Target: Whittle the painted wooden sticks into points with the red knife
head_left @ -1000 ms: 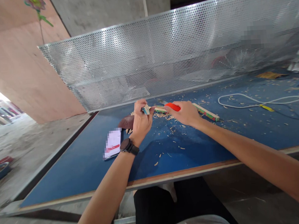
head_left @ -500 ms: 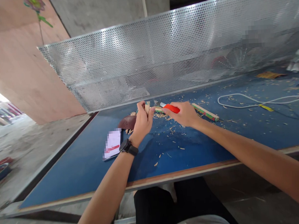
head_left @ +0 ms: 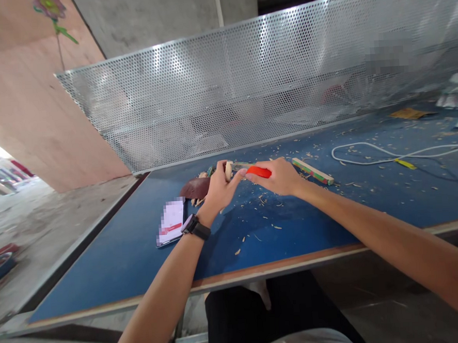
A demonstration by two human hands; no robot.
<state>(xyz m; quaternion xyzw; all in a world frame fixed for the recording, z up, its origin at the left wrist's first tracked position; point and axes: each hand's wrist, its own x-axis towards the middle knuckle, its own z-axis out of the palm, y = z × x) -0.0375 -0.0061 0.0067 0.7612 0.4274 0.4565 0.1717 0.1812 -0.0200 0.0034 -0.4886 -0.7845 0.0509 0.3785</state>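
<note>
My left hand (head_left: pixel 219 186), a watch on its wrist, is closed around a small pale piece of wood (head_left: pixel 228 170) whose end shows above the fingers. My right hand (head_left: pixel 281 176) grips a red-handled craft knife (head_left: pixel 259 172) close by on the right. The left thumb reaches across to the knife's handle and the right fingers; its blade is hard to make out beside the wood. Wood shavings (head_left: pixel 262 200) lie around and below both hands. Left of my left hand rests a dark brown rounded object (head_left: pixel 194 188), partly hidden, with small wooden bits by it.
A phone (head_left: pixel 172 221) with a lit screen lies left of my left wrist. To the right are a striped wooden stick (head_left: pixel 312 170), a looped white cable (head_left: pixel 361 145) and a yellow-brown packet (head_left: pixel 409 114). A perforated metal panel (head_left: pixel 216 94) stands along the blue table's (head_left: pixel 114 261) back edge.
The piece of wood has tilted and lowered slightly in my left hand. The knife has moved a little left and down, and my left thumb now reaches its handle.
</note>
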